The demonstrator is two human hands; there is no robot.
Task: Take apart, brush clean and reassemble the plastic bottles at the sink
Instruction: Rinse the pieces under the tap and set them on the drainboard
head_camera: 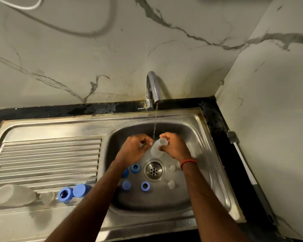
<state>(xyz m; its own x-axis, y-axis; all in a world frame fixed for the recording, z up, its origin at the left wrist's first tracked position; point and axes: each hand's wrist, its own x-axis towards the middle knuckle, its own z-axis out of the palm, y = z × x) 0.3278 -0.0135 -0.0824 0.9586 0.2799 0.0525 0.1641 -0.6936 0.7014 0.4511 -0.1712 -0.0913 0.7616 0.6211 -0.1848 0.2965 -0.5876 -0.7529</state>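
Gripping the clear bottle [156, 149] — right fingers [165, 137] wrapped round; left fingers [145, 140] curled beside, hold unclear.

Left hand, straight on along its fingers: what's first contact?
Probably the translucent bottle gripped in the right hand, just beyond the left hand, by the tap stream. Depth is unclear.
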